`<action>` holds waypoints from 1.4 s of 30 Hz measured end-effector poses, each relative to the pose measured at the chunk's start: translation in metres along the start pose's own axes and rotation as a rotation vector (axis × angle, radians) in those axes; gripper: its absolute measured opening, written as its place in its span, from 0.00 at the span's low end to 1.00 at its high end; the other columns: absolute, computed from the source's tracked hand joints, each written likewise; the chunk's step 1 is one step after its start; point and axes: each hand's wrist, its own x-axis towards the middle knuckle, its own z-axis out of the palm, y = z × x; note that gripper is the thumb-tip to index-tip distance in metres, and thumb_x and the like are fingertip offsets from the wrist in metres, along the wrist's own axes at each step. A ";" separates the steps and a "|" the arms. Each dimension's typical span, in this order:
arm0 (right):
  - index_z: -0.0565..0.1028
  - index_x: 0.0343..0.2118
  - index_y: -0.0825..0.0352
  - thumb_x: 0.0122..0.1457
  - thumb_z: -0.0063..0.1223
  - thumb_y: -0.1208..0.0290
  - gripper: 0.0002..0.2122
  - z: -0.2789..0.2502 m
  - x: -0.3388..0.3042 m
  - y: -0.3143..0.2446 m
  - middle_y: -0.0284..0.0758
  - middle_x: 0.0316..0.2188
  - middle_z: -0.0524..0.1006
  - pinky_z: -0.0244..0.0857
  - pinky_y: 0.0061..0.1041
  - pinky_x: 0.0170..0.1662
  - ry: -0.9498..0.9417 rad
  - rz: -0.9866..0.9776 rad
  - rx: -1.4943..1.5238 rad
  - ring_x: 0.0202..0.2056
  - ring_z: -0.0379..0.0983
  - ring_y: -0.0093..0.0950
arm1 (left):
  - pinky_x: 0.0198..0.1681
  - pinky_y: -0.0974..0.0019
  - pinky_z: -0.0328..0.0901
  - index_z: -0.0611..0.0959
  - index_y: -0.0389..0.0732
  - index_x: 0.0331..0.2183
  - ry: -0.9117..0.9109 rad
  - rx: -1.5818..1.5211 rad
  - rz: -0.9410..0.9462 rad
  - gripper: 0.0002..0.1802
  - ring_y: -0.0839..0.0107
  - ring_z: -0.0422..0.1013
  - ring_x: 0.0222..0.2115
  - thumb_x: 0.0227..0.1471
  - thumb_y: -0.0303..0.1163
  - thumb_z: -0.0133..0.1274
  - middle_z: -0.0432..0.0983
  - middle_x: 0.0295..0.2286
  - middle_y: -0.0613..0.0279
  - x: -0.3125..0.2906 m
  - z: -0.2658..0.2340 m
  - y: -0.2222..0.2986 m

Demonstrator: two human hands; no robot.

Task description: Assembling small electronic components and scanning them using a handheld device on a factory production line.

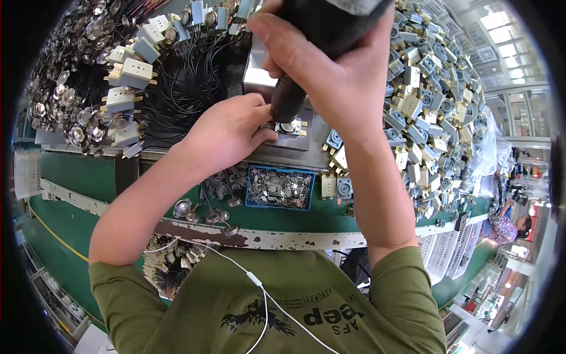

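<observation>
Head view: where do we find the connector block [296, 127]?

"Right under the nose of the black handheld driver [327, 26], on the flat metal fixture plate [295, 143]. Its brass prongs point to our right, and 1 round silvery disc [287, 127] shows on top."

"Which way does it lie from our right hand [336, 76]?"

"Toward our body and to the left of that grip. The driver's long axis bridges the gap, slanting from upper right down to the block. Our left hand [227, 127] is the nearer of the 2, its thumb and forefinger coming in from the left, just at the block's edge."

"How are the 2 grips set?"

"Our right is wrapped round the driver's thick, dark body. Our left has thumb and forefinger drawn near each other beside the block, but the driver's nose covers the contact, so we can't tell whether they pinch it."

"And the materials about us?"

"Nearer our body than the plate, a rectangular blue plastic tray [280, 206] holds thin, shiny metal clips [280, 187]. To the right we have heaped boxy grey and cream plastic blocks [418, 118]; to the left, supple black cables [194, 82], then polished, cup-like metal discs [71, 118]. Our bench [330, 218] is smooth green, its white front edge chipped."
</observation>
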 end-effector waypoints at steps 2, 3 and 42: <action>0.62 0.54 0.70 0.55 0.66 0.85 0.27 0.020 0.005 -0.039 0.38 0.36 0.79 0.76 0.24 0.36 0.361 0.728 0.155 0.34 0.80 0.24 | 0.45 0.51 0.71 0.80 0.40 0.41 -0.228 -0.021 -0.224 0.15 0.52 0.76 0.40 0.55 0.36 0.62 0.78 0.34 0.53 0.001 -0.008 0.002; 0.62 0.53 0.70 0.55 0.67 0.84 0.27 0.019 0.007 -0.042 0.39 0.36 0.80 0.76 0.24 0.35 0.366 0.757 0.144 0.34 0.80 0.24 | 0.45 0.51 0.71 0.80 0.40 0.41 -0.230 -0.021 -0.221 0.15 0.52 0.76 0.40 0.55 0.36 0.62 0.78 0.34 0.53 0.006 -0.012 0.006; 0.64 0.55 0.76 0.50 0.68 0.85 0.30 0.045 -0.009 -0.028 0.45 0.43 0.79 0.75 0.25 0.46 0.702 0.144 0.078 0.43 0.80 0.31 | 0.40 0.48 0.73 0.81 0.38 0.41 -0.145 0.008 -0.082 0.18 0.47 0.79 0.34 0.55 0.42 0.62 0.81 0.30 0.48 0.005 0.012 -0.021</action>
